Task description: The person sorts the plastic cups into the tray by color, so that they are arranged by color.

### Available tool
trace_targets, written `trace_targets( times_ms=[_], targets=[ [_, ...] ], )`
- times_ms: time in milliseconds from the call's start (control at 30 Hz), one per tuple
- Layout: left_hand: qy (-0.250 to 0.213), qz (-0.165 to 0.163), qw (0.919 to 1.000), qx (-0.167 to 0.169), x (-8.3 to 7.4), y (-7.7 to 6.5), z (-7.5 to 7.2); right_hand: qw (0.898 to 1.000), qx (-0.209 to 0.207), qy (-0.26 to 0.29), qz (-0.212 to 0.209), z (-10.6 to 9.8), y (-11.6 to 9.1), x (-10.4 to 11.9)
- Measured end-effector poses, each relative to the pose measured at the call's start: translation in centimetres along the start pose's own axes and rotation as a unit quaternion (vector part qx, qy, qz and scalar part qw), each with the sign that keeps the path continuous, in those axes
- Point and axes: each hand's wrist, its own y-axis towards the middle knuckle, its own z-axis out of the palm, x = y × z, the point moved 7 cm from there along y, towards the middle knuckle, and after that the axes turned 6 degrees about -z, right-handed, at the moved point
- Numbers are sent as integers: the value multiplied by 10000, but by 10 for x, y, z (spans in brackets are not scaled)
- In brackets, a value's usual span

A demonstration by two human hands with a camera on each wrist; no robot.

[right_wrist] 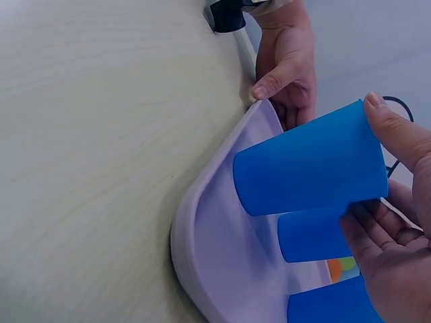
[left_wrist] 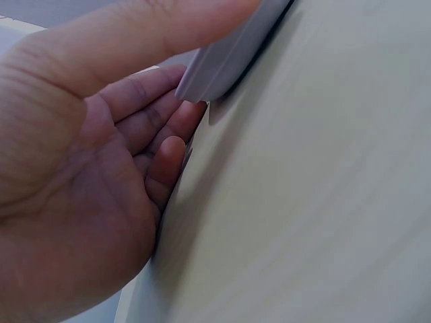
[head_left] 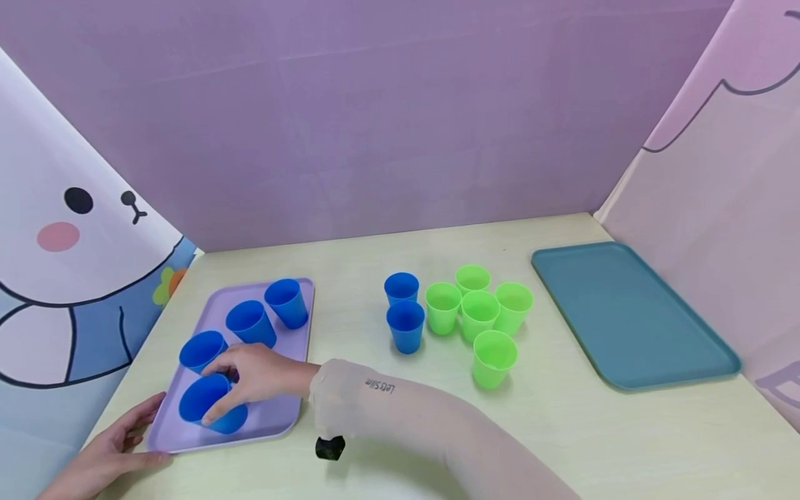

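Note:
My right hand (head_left: pixel 253 375) grips a blue cup (head_left: pixel 195 401) by its rim at the near end of the purple tray (head_left: pixel 281 410). In the right wrist view the thumb is at the rim of this cup (right_wrist: pixel 310 161) and the other fingers are at its opposite side; it looks tilted there, and whether its base touches the tray is unclear. Behind it on the tray stand more blue cups: one close by (head_left: pixel 201 351), one midway (head_left: pixel 251 323), one at the far right (head_left: pixel 287 303). My left hand (head_left: pixel 119 444) holds the tray's near left corner between thumb and fingers.
Two blue cups (head_left: pixel 406 326) stand mid-table, one behind the other. Several green cups (head_left: pixel 480 316) cluster to their right, with one green cup (head_left: pixel 494 357) nearer me. A teal tray (head_left: pixel 631 312) lies at the right. A purple wall (head_left: pixel 400 139) closes the back.

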Motion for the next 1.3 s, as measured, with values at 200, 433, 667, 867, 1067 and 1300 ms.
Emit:
trace_targets(
  times_ms=[200, 433, 667, 867, 1067, 1300],
  targets=[
    [14, -20, 10000, -14, 0, 0, 0, 9986, -177, 468, 146, -6, -5, -3],
    [-17, 69, 10000, -18, -2, 0, 1, 9975, -378, 593, 118, -23, -18, -8],
    [13, 159, 9999, -32, 0, -1, -1, 9968, -580, 544, -111, -46, -33, -15],
    [6, 232, 9997, -16, 2, -1, -3, 9946, -698, 751, -163, -64, -49, -26],
    [66, 203, 9998, -54, -1, -3, -2, 9926, -811, 884, 209, -76, -64, -43],
    [92, 122, 9998, -137, -1, -3, 1, 9936, -714, 815, 316, -89, -84, -49]
  ],
)
